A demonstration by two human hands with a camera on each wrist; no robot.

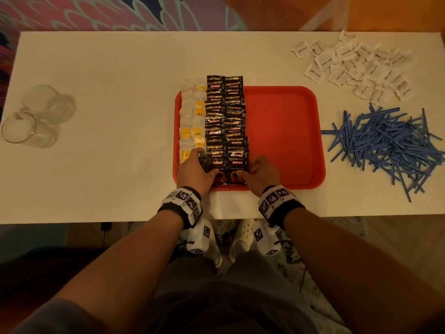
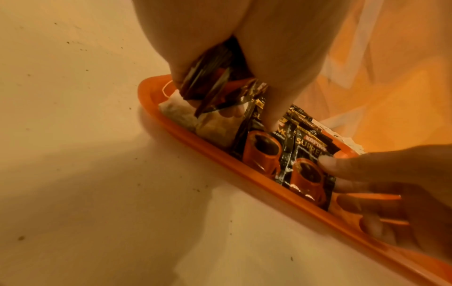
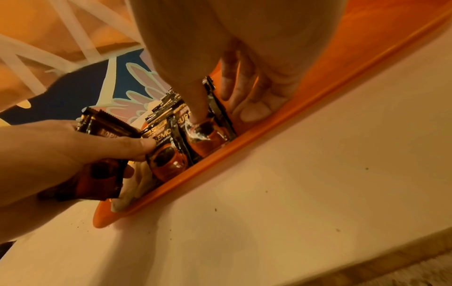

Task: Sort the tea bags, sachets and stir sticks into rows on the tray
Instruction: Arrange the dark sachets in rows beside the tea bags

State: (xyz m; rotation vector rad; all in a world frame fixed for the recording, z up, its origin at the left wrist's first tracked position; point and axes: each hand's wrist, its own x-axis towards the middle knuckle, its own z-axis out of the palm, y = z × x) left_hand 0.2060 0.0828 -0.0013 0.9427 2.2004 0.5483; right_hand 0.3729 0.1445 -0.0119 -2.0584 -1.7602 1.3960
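Two glasses (image 1: pixel 36 116) far left on table, not involved. Tea bags (image 1: pixel 192 121) fill left edge of red tray (image 1: pixel 284 121), coffee sachets (image 1: pixel 226 121) in two rows beside them. Left hand (image 1: pixel 196 172) curled round spare sachets (image 3: pixel 97 154), thumb on near sachet. Right hand (image 1: pixel 261 173) fingers bent, thumb pressing right row's end. Best to square both ends against tray rim, keeping overlap even. White sachets (image 1: pixel 349 66), stir sticks (image 1: pixel 385 143) unsorted at right

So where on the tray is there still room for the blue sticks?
The tray's whole right part is bare, between the black Kopiko sachet rows and the right rim. The left part is crowded: tea bags, sachets, and both hands at the near edge.
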